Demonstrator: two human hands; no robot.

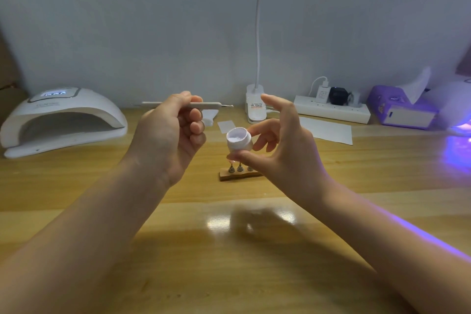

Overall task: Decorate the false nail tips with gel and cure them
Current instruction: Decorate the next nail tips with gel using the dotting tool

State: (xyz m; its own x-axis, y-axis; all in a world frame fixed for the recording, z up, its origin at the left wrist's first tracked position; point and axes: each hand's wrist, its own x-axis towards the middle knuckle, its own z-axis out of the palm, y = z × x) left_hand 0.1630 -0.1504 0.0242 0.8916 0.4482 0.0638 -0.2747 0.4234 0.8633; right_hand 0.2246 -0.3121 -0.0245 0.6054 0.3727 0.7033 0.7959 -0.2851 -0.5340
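Note:
My left hand (173,132) grips a slim grey nail tool (211,105) held level above the table, its thin tip pointing right. My right hand (277,145) pinches a small open white gel jar (238,141) between thumb and fingers, with the index finger raised. The jar tilts toward me and shows pale gel inside. Under the jar a small wooden stand (239,175) with metal nail-tip holders sits on the wooden table (229,250). My right hand hides part of the stand, and the nail tips themselves are barely visible.
A white curing lamp (61,120) stands at the back left. A desk lamp base (254,107), a power strip (331,109), a purple tissue box (402,107) and a glowing violet lamp (458,120) line the back right. White paper sheets (328,130) lie behind my hands.

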